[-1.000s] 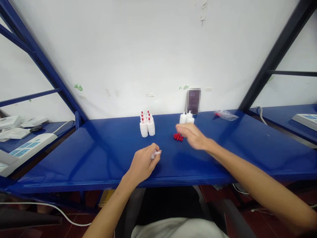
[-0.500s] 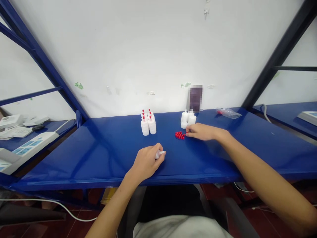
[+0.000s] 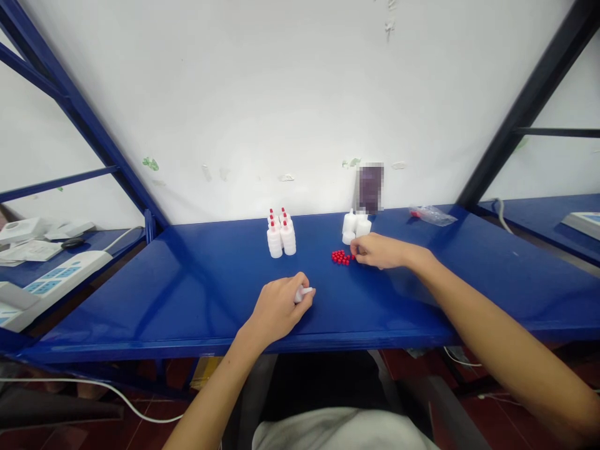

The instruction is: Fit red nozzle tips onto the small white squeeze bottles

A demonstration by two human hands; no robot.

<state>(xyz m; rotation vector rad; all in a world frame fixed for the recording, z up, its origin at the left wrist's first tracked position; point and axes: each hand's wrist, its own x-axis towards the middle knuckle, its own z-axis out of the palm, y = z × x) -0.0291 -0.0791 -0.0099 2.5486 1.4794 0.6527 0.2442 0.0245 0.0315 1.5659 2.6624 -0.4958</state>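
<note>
"The right hand had shifted to the right edge of the small red plastic caps, just below and right of the frame's centre."

"Was it gripping one?"

"Its fingertips were bunched there; I couldn't tell whether they pinched a cap."

"And the left hand?"

"Clamped around a white plastic nozzle bottle, lower middle of the frame, apart from the right hand"
</note>
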